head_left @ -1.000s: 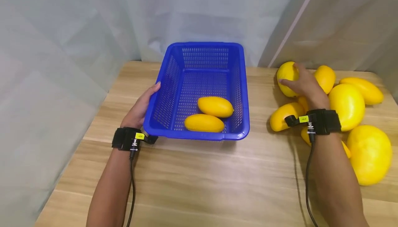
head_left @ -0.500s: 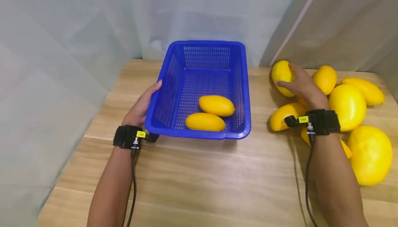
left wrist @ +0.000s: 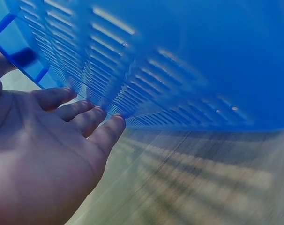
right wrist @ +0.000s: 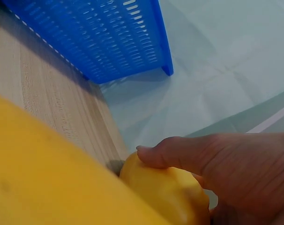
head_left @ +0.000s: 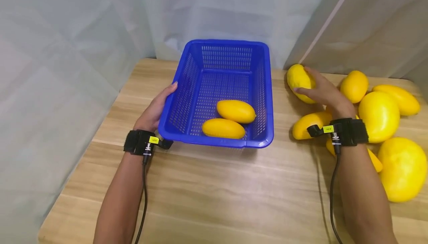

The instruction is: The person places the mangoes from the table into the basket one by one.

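Observation:
A blue plastic basket [head_left: 214, 140] with slotted walls stands tilted at mid-table, its near side raised off the wood. My left hand [head_left: 155, 108] grips its left side, thumb at the rim and fingers [left wrist: 113, 129] spread against the outer wall. Two mangoes [head_left: 236, 111] lie inside, near the front. To the right, at the table's back edge, my right hand [head_left: 326, 90] holds a lemon-like yellow fruit [head_left: 300, 82] between thumb and fingers. The right wrist view shows the thumb [right wrist: 165, 152] pressed on top of it, with the other fingers mostly hidden behind.
Right of the basket lie more yellow fruits: a mango-like one [head_left: 309, 125] by the right wrist, a smooth round one [head_left: 379, 116], a large round one [head_left: 402, 169] and a long one [head_left: 401, 99]. A pale curtain [head_left: 227, 10] hangs behind the wooden table [head_left: 214, 199].
My right hand has shifted the lemon-like fruit left, away from the other fruits and closer to the basket. My left hand keeps its grip on the basket. The head view has shifted slightly.

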The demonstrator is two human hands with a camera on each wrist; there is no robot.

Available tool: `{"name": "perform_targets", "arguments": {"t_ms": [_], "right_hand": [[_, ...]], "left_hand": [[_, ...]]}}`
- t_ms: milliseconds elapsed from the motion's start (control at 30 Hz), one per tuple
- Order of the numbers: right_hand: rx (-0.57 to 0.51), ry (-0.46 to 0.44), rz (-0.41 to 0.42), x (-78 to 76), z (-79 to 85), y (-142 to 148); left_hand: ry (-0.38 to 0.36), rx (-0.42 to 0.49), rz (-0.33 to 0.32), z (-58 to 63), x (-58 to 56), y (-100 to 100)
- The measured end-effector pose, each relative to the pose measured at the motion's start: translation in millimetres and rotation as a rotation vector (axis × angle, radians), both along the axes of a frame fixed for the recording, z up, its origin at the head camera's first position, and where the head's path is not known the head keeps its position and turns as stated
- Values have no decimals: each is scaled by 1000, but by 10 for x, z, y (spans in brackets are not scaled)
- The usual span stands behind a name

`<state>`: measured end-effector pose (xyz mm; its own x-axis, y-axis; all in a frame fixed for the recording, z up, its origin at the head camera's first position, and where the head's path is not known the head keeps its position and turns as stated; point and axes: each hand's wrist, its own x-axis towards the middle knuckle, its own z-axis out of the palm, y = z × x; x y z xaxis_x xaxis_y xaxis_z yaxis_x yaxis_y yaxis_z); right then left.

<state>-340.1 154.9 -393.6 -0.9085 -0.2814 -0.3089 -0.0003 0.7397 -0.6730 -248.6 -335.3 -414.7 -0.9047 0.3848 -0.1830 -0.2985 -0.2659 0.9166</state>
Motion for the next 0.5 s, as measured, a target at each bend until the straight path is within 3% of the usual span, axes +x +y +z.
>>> {"name": "perform_targets", "arguments": {"t_ms": [200,500], "right_hand": [[13,-27,-57,23,32,-14],[36,41,-108,34,81,-67]], "left_hand": [[-9,6,1,4,-15,-7],[8,24,-18,51,-5,6]]}}
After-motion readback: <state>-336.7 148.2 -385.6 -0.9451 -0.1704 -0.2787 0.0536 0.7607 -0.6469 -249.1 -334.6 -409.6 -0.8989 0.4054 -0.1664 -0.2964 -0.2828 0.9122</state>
